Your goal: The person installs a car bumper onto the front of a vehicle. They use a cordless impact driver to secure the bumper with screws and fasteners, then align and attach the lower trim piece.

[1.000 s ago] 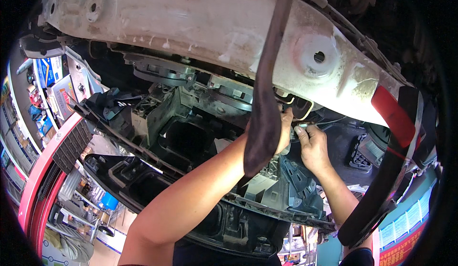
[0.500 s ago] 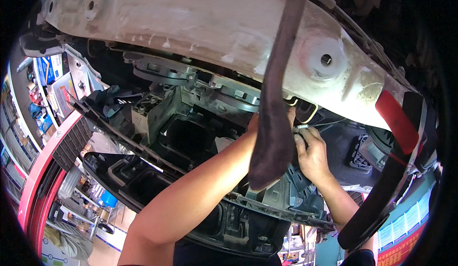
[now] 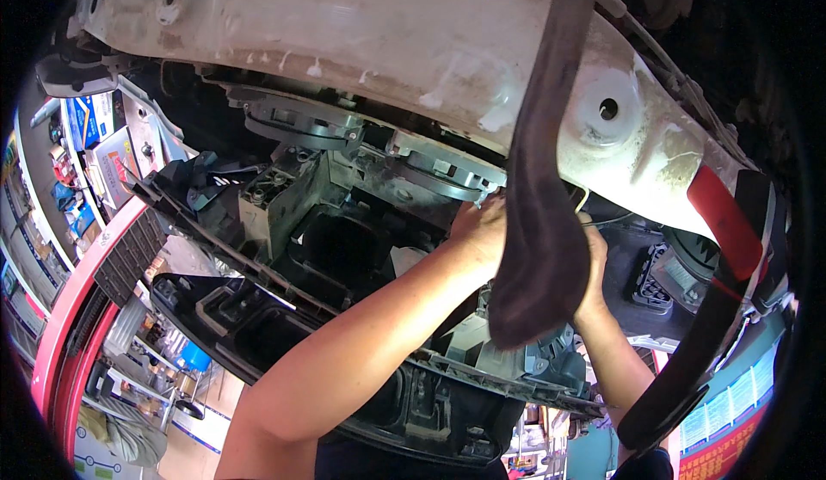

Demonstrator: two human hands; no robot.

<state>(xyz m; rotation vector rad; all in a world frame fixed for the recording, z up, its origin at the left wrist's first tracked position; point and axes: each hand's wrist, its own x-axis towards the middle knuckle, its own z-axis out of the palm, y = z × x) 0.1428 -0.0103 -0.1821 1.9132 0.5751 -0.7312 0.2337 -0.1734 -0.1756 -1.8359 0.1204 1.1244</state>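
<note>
My left hand (image 3: 478, 226) reaches up to the gap under a dirty white metal beam (image 3: 387, 41) of a vehicle, beside a curved grey metal bracket (image 3: 447, 177). A dark hanging strap (image 3: 546, 248) covers its fingertips. On the other side of the strap, my right hand (image 3: 594, 261) is raised to the same gap, just below a pale bent wire loop (image 3: 582, 200). Most of its fingers are hidden too, so what either hand holds cannot be made out. Both forearms rise past a black plastic bumper part (image 3: 413, 403).
A black bar with a red section (image 3: 723, 222) slants down at the right. Dusty plastic framework (image 3: 275, 213) surrounds a dark opening left of my arms. Beyond it stand a red and black panel (image 3: 86, 308) and shelves with boxes (image 3: 86, 127).
The strap and the beam have shifted right in the picture. My right hand's fingers, visible before beside the wire loop, are now largely behind the strap. More of my left hand shows.
</note>
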